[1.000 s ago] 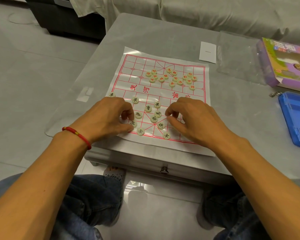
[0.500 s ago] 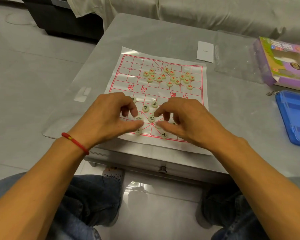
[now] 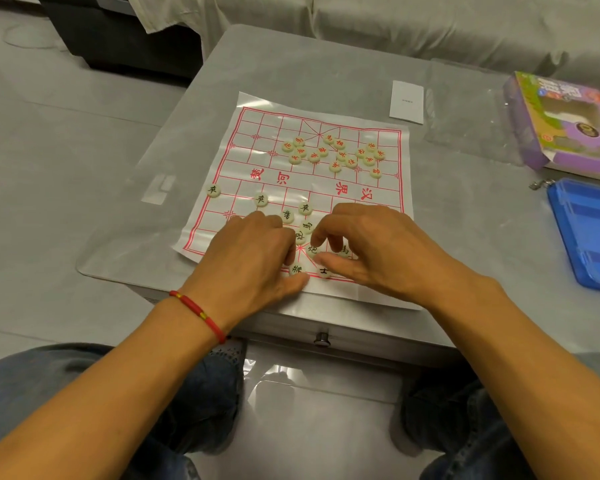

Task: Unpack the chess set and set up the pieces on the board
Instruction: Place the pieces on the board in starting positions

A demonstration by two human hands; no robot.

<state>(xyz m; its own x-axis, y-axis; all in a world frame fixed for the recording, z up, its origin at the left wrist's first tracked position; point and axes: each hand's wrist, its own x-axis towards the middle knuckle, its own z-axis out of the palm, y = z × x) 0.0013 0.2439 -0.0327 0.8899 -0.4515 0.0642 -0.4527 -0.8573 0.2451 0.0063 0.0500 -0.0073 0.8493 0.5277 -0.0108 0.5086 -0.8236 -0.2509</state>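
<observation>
Nearest, a person's knees in blue denim show below a grey table (image 3: 343, 71) with a small metal knob on its front edge. Left hand (image 3: 246, 258), wearing a red cord bracelet (image 3: 198, 315) at the wrist, lies palm down on the near edge of the white plastic board sheet printed with a red grid (image 3: 388, 216); its fingers are curled among the pieces, thumb extended beside a cream round disc with a black character (image 3: 296, 270); whether it pinches anything cannot be told. Right hand (image 3: 378, 247) is likewise over the near rows, fingers bent downward, thumb tip touching a second black-marked disc (image 3: 324, 271); a firm grip is not evident. Further black-marked discs (image 3: 305, 208) lie scattered just beyond both hands, one (image 3: 213, 190) at the sheet's left margin. Farther, the red-marked cream discs (image 3: 335, 154) lie in a loose cluster on the far half. Beyond, right: a blue plastic tray (image 3: 589, 233), a purple cardboard box (image 3: 568, 123), a white paper slip (image 3: 406, 102).
</observation>
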